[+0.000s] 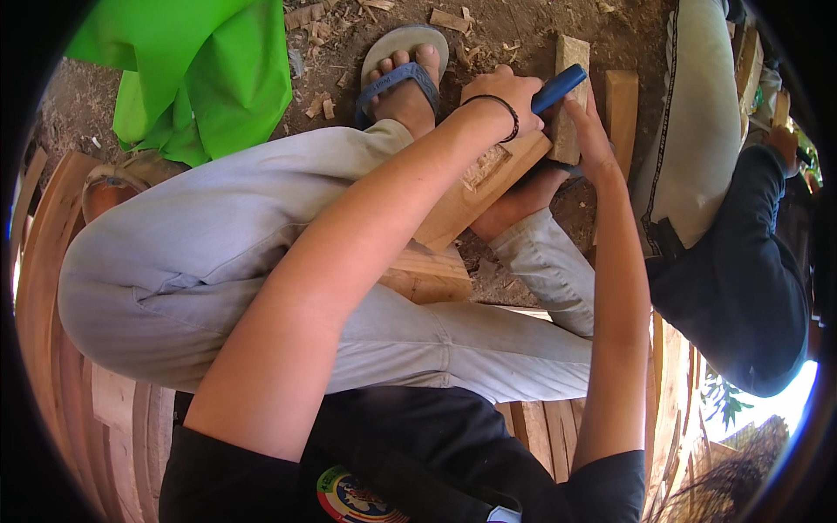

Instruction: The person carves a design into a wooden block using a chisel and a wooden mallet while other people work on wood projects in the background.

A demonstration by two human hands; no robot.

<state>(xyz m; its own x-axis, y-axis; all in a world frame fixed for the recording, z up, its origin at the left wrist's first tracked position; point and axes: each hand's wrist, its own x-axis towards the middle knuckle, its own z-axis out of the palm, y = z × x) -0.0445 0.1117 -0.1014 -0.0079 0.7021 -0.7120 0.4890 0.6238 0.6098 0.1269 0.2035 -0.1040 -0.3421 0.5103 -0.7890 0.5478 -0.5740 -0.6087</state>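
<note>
My left hand [510, 98], with a dark bracelet at the wrist, is closed around a tool with a blue handle [560, 88], which looks like a chisel; its blade is hidden. Beneath that hand a thick wooden piece [453, 213] slants, with a rough cut recess [486, 167] in its upper face. My right hand [593, 139] grips a rough rectangular wood block [571, 57], held upright right beside the blue handle. Some of the right fingers are hidden behind the block. Another wooden piece [427, 275] lies below the recessed one, between my legs.
Wood shavings [449, 19] litter the dirt ground around my sandalled foot [401, 83]. Green cloth [205, 78] hangs at the upper left. A wooden piece [621, 113] stands right of my right hand. At the right sits another person in light trousers [693, 122]. Planks [65, 235] line the left.
</note>
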